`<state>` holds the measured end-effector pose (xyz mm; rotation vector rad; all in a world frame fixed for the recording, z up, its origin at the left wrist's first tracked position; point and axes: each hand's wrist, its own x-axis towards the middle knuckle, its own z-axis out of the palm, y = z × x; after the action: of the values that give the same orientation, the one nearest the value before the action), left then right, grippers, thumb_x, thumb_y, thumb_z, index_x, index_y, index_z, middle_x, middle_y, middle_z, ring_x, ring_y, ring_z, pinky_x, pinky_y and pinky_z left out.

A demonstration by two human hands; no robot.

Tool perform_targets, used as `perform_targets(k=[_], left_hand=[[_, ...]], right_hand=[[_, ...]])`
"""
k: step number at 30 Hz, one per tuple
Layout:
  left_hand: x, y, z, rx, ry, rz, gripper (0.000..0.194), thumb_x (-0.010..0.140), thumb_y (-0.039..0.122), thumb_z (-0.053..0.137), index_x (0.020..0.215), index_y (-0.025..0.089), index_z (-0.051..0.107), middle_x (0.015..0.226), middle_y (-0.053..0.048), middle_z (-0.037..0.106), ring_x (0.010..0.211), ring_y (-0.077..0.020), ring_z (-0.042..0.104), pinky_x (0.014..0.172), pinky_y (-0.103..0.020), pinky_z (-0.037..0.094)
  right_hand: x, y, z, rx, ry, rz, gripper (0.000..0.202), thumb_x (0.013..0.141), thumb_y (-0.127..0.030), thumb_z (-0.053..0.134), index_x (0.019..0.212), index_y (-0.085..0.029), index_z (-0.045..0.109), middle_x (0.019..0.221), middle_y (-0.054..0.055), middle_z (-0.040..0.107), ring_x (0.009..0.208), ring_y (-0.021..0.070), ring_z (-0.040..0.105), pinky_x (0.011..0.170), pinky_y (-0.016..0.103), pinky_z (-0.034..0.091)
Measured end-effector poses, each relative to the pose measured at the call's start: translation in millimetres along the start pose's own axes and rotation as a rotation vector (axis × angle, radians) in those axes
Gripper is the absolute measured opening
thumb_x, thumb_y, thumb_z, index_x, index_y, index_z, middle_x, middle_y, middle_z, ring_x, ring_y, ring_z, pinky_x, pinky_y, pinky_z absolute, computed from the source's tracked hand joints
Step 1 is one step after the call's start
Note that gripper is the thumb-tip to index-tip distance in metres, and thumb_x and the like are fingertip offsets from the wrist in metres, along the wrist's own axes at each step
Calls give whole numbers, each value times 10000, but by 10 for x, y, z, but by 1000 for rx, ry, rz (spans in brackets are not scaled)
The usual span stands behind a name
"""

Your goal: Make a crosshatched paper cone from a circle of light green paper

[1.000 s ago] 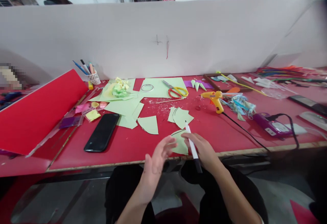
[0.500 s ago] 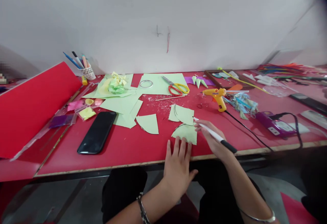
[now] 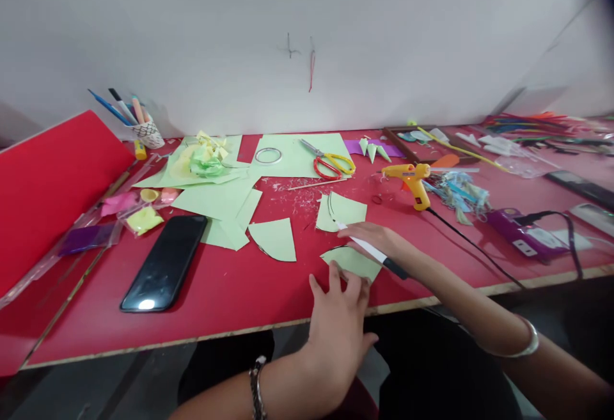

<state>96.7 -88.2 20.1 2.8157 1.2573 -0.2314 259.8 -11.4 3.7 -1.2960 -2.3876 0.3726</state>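
Note:
My right hand (image 3: 384,241) grips a white marker (image 3: 368,248) with a black end, its tip at a pale green paper piece (image 3: 352,209) that bears a curved black line. My left hand (image 3: 338,318) lies with fingers spread, fingertips at the lower edge of a second green paper piece (image 3: 362,263) near the table's front edge. Part of that piece is hidden under my hands. To their left, apart from both hands, lies a green quarter-circle piece (image 3: 275,240) with a black line along its curve.
Yellow-and-red scissors (image 3: 330,163) and a silver ring (image 3: 268,155) lie on green sheets (image 3: 215,199). A yellow glue gun (image 3: 410,180) with a black cord is at right. A black phone (image 3: 165,260), a pen cup (image 3: 148,132) and a red board (image 3: 57,190) stand or lie left.
My right hand has moved the marker tip leftward, from the right edge of the upper paper piece to its drawn line. My left fingers have bent a little. The view has shifted slightly.

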Motion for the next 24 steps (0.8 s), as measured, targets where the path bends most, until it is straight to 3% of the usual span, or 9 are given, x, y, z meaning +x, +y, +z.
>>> perform_targets(k=[8,12,15,19,24], left_hand=[[-14,-14,212,95,146,-4,706,703,562,527,1314,263,338,1241,-82,453,1216,-356,299,900,-536,385],[-21,34,274,147,193,-54,747,658,580,565,1301,257,366,1226,-94,470,1181,-372,361,889,-521,404],[-18,77,290,208,226,-54,714,682,572,545,1284,216,403,1188,-119,503,1159,-342,409,933,-491,380],[6,109,300,218,274,-55,718,663,583,557,1259,199,441,1169,-119,521,1147,-345,428,929,-482,392],[23,159,351,240,309,-74,660,675,546,569,1216,176,494,1157,-127,534,1119,-351,462,840,-434,473]], right_hand=[[282,157,20,-32,34,-33,255,851,-236,398,1053,-191,548,1054,90,603,942,201,582,796,319,473],[218,-17,-80,117,268,101,249,844,-263,420,1026,-177,566,971,98,613,901,200,579,788,322,450],[93,-210,-99,414,393,212,232,848,-291,415,949,-191,599,809,55,618,773,160,585,711,284,459],[18,-370,49,810,314,395,193,791,-333,489,746,-172,587,571,3,567,516,109,527,488,219,431],[58,-412,247,877,219,517,219,755,-344,523,619,-187,452,450,-57,482,370,60,386,357,176,301]])
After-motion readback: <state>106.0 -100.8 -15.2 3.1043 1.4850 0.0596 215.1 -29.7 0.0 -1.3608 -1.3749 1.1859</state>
